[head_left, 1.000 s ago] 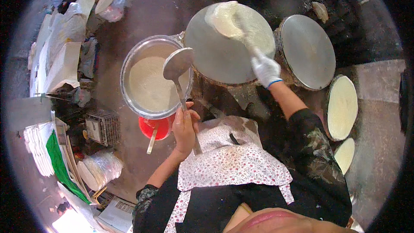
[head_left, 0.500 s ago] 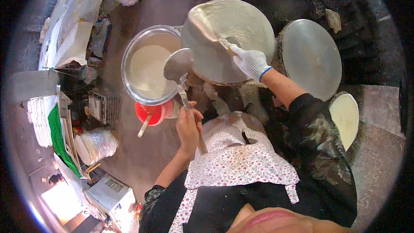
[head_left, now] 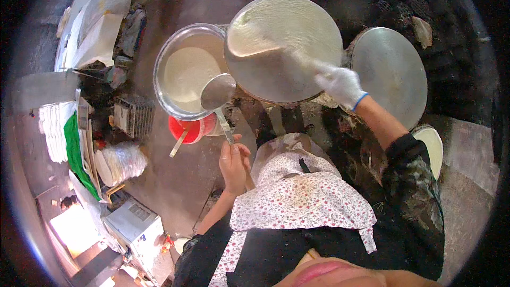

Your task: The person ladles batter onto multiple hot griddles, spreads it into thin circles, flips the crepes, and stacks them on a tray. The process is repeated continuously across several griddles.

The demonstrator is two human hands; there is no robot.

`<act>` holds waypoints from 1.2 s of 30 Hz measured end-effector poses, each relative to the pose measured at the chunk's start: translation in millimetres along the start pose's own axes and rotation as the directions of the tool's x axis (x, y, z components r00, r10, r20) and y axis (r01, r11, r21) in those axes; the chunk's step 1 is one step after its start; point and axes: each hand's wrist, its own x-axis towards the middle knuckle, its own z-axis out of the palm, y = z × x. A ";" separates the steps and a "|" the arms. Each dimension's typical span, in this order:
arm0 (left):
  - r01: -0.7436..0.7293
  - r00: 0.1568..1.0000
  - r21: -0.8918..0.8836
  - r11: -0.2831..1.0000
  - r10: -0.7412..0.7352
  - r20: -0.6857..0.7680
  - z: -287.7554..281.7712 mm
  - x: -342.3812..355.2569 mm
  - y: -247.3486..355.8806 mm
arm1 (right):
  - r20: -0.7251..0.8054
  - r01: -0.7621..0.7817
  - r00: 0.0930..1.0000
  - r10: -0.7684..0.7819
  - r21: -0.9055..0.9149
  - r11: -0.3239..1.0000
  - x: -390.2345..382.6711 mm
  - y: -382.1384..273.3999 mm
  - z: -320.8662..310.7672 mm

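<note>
My left hand (head_left: 232, 165) is closed round the handle of a metal ladle (head_left: 218, 91). The ladle's round bowl hangs between a large metal basin (head_left: 161, 93) of pale batter (head_left: 186, 72) and a round griddle (head_left: 292, 82). In a white glove with a blue cuff, my right hand (head_left: 341, 86) grips a batter spreader (head_left: 300, 58), smeared by motion, over the griddle. Pale batter (head_left: 297, 16) coats the far part of the griddle in a thin layer; its near part shows bare grey metal.
A second round griddle (head_left: 390, 74) stands at the right, with a pale round sheet (head_left: 431, 149) below it. Close to the basin is a red bucket (head_left: 197, 128) with a stick (head_left: 180, 142) in it. Wrapped bundles (head_left: 121, 163) and a white cabinet (head_left: 139, 234) line the left.
My right hand has swept the spreader right and toward me across the griddle, and the batter layer now reaches farther along the right side. My left hand still holds the ladle near the basin.
</note>
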 end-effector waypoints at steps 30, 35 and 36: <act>-0.201 0.968 0.416 0.887 0.245 -0.056 23.1 129.6 -1.4 | -0.015 0.177 0.984 -0.179 -0.095 0.980 34.7 21.5 -19.6; -0.224 0.945 0.698 0.680 0.327 -0.015 17.4 74.7 -21.4 | 0.260 0.236 0.946 -0.196 -0.134 0.963 -7.6 40.0 -12.4; -0.248 0.948 0.682 0.688 0.317 0.025 13.3 62.8 -23.9 | 0.276 0.183 0.953 -0.129 -0.182 0.966 -24.3 38.9 -18.5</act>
